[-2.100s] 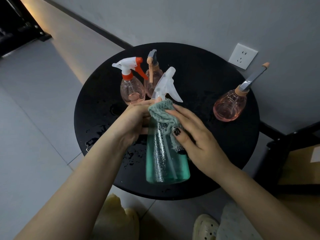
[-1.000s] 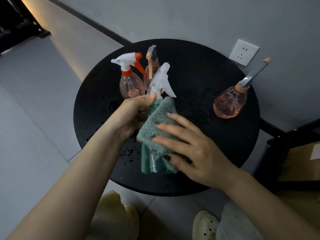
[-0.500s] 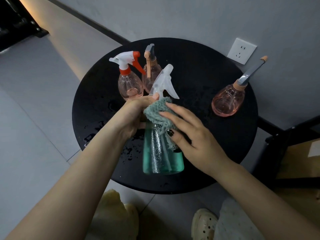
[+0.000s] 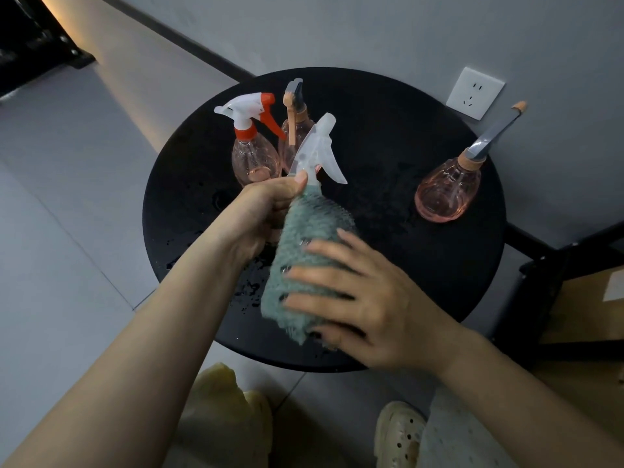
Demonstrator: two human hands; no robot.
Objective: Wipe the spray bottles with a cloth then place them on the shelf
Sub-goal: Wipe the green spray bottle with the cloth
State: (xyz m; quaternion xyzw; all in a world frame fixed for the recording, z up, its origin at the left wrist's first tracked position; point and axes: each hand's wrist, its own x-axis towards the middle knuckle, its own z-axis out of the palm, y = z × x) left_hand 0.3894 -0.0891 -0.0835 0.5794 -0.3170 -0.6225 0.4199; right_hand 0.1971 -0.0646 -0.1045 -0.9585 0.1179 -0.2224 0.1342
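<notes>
The spray bottle (image 4: 319, 153) with the translucent white trigger head is being held tilted above the round black table (image 4: 388, 130), its body almost wholly covered by a grey-green cloth (image 4: 307, 238), so that its contents cannot be told. The neck, just below the trigger head, is being gripped by the left hand (image 4: 266, 211), whose fingers are curled round it with the thumb lying against the base of the head. The cloth is being pressed against the bottle's body by the right hand (image 4: 364, 305), whose fingers (image 4: 314, 275) are spread across the fabric and bent round it. Three further bottles are being left standing on the table. A pink bottle with a white and orange trigger (image 4: 251, 143) and a second pink bottle with a tan and grey pump head (image 4: 295, 119) are shown close together behind the held bottle; something pale pink is seen at the bottom of the former, but whether it is liquid cannot be told. A rounder pink bottle with a long grey nozzle (image 4: 449, 190) is shown well apart, near the table's right edge, with a dip tube visible inside its clear body. Water droplets (image 4: 250, 285) are seen scattered on the tabletop near the left forearm. No label or writing can be read on any bottle. A white wall socket (image 4: 475, 92) is shown on the grey wall behind the table.
</notes>
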